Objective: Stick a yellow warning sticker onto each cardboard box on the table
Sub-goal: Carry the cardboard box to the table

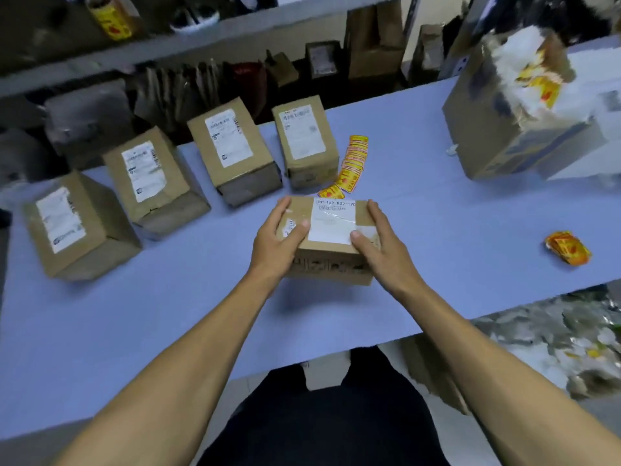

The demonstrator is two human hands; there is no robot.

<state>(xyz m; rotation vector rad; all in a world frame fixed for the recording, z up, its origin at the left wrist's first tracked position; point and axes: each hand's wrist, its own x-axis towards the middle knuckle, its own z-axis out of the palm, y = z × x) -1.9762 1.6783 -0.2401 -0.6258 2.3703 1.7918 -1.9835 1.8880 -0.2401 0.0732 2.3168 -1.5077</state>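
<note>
Both hands grip one box point(331, 238) at centre, left hand point(279, 238) and right hand point(376, 240) with fingers curled over its sides, thumbs on top. It carries no sticker yet. The sticker strip point(351, 164) lies at 12 o'clock on the surface point(168, 314); next, one hand should probably peel one off.

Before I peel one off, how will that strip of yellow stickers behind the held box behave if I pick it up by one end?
Probably floppy: the sticker strip lies curved and rumpled on the table. It looks thin, so likely very light. Its near end sits close behind the box that both hands hold, so it may snag.
</note>
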